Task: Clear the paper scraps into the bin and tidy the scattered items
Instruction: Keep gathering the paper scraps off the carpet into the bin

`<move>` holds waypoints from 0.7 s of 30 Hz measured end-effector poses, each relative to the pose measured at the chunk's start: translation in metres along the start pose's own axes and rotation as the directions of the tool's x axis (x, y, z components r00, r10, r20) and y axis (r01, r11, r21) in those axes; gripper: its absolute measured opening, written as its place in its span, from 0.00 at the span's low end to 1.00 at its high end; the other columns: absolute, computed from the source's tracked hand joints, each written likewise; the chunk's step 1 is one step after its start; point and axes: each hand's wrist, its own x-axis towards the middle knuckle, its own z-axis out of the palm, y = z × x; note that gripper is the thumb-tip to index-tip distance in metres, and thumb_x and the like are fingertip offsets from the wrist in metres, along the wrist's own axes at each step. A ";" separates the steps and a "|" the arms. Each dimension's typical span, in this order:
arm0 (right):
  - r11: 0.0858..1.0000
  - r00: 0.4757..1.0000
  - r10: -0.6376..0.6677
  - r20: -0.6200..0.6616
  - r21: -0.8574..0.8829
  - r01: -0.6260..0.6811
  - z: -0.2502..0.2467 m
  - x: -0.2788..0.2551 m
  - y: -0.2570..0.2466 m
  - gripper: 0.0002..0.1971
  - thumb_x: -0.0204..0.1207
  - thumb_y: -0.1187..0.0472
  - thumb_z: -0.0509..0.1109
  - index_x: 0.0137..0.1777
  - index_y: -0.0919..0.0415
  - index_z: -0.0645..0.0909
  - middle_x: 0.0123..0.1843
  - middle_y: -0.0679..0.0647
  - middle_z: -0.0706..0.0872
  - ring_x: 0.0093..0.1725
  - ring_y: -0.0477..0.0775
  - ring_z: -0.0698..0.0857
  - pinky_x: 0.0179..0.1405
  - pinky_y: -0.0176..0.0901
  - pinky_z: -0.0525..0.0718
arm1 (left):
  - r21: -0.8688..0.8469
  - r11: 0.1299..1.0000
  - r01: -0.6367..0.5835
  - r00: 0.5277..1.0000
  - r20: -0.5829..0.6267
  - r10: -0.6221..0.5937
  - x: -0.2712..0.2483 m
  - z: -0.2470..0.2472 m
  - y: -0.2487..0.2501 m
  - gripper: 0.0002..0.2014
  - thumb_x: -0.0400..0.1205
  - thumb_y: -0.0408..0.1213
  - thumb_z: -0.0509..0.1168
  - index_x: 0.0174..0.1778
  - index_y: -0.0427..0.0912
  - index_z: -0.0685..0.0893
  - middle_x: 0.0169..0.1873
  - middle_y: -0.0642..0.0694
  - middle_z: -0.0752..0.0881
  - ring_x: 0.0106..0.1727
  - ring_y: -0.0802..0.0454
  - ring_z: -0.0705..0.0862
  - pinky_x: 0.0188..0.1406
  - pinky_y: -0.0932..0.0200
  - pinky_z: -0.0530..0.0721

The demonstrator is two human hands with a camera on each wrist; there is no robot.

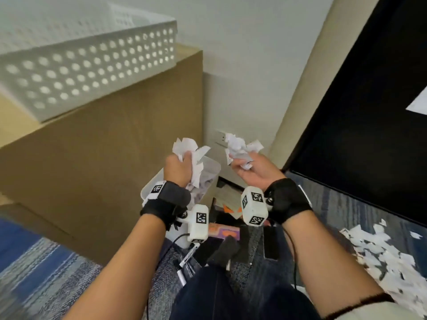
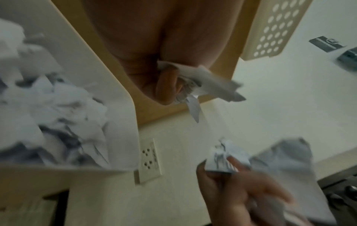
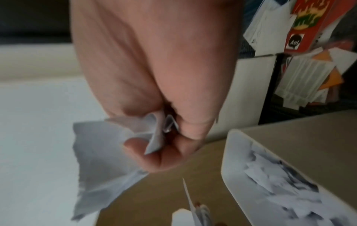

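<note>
Head view: left hand (image 1: pixel 179 168) clutching scraps (image 1: pixel 190 148) over bin (image 1: pixel 150 188); right hand (image 1: pixel 256 168), at 3 o'clock, clutching wad (image 1: pixel 239 146); loose pile (image 1: pixel 381 252) on floor at 4 o'clock

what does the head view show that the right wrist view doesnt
Only the head view shows the pile of white paper scraps on the carpet, the white perforated plastic basket on the brown cardboard box, and the left hand gripping its own crumpled paper wad.

Only the right wrist view shows the orange printed packet up close.

Both show the right hand gripping white crumpled scraps and the white plastic bin, which already holds paper.
</note>
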 end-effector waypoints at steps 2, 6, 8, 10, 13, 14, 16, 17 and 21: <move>0.968 0.996 0.009 -0.084 -0.249 -0.030 0.020 0.032 0.023 0.11 0.83 0.76 0.52 0.48 0.67 0.75 0.42 0.58 0.77 0.30 0.47 0.76 0.24 0.33 0.78 | 0.074 0.997 0.020 1.000 -0.005 -0.019 0.012 -0.014 -0.010 0.21 0.86 0.44 0.60 0.53 0.25 0.82 0.51 0.29 0.86 0.55 0.33 0.84 0.49 0.52 0.78; 0.646 0.979 -0.007 -0.202 -0.749 -0.150 0.019 0.086 0.060 0.09 0.83 0.69 0.63 0.59 0.68 0.82 0.46 0.60 0.84 0.36 0.49 0.83 0.30 0.36 0.82 | 0.235 0.972 0.018 1.000 0.012 -0.021 0.027 -0.027 -0.027 0.21 0.88 0.43 0.56 0.59 0.25 0.81 0.57 0.28 0.85 0.60 0.31 0.82 0.55 0.50 0.78; 0.530 0.977 0.027 -0.213 -0.825 -0.195 0.013 0.102 0.063 0.14 0.82 0.67 0.66 0.66 0.63 0.82 0.51 0.59 0.85 0.45 0.51 0.85 0.37 0.38 0.86 | 0.313 0.950 0.000 1.000 0.026 -0.009 0.030 -0.031 -0.033 0.19 0.88 0.40 0.55 0.64 0.28 0.80 0.61 0.29 0.84 0.63 0.31 0.80 0.60 0.49 0.77; 0.436 0.975 0.068 -0.211 -0.873 -0.219 0.009 0.112 0.062 0.15 0.81 0.69 0.64 0.66 0.61 0.82 0.59 0.60 0.86 0.56 0.57 0.85 0.55 0.47 0.87 | 0.369 0.929 -0.010 0.998 0.058 -0.012 0.033 -0.034 -0.040 0.17 0.88 0.38 0.56 0.66 0.32 0.81 0.62 0.30 0.84 0.64 0.32 0.80 0.63 0.49 0.77; 0.281 0.977 0.105 -0.184 -0.937 -0.206 0.010 0.109 0.061 0.15 0.81 0.73 0.58 0.62 0.62 0.80 0.60 0.65 0.82 0.58 0.60 0.82 0.59 0.49 0.83 | 0.439 0.897 -0.053 0.987 0.159 -0.020 0.036 -0.036 -0.049 0.15 0.85 0.36 0.58 0.63 0.36 0.82 0.59 0.32 0.86 0.62 0.31 0.81 0.62 0.48 0.79; 0.225 0.982 0.096 -0.165 -0.957 -0.183 0.010 0.105 0.061 0.17 0.81 0.76 0.56 0.63 0.63 0.79 0.60 0.67 0.80 0.59 0.62 0.81 0.60 0.50 0.82 | 0.449 0.891 -0.069 0.983 0.183 -0.017 0.037 -0.036 -0.051 0.14 0.83 0.34 0.59 0.62 0.38 0.83 0.57 0.33 0.86 0.60 0.31 0.82 0.60 0.48 0.80; 0.130 0.993 0.039 -0.107 -0.985 -0.112 0.007 0.102 0.061 0.22 0.80 0.78 0.55 0.71 0.66 0.77 0.66 0.65 0.80 0.66 0.62 0.80 0.68 0.52 0.79 | 0.433 0.896 -0.096 0.978 0.209 0.004 0.037 -0.035 -0.051 0.17 0.77 0.33 0.63 0.62 0.43 0.84 0.54 0.37 0.88 0.58 0.34 0.84 0.59 0.50 0.81; 0.094 0.998 -0.006 -0.069 -0.993 -0.068 0.004 0.100 0.061 0.24 0.80 0.78 0.55 0.72 0.65 0.77 0.69 0.62 0.80 0.68 0.59 0.79 0.70 0.50 0.78 | 0.421 0.898 -0.126 0.976 0.214 0.037 0.036 -0.034 -0.051 0.19 0.76 0.31 0.65 0.64 0.45 0.84 0.55 0.39 0.88 0.59 0.36 0.84 0.60 0.52 0.81; 0.113 0.988 -0.146 0.050 -0.991 0.067 -0.007 0.092 0.057 0.22 0.78 0.79 0.57 0.64 0.63 0.84 0.63 0.60 0.87 0.62 0.51 0.84 0.60 0.43 0.84 | 0.383 0.862 -0.331 0.940 0.213 0.266 0.032 -0.024 -0.043 0.23 0.73 0.24 0.66 0.64 0.44 0.85 0.57 0.42 0.84 0.57 0.43 0.84 0.59 0.58 0.77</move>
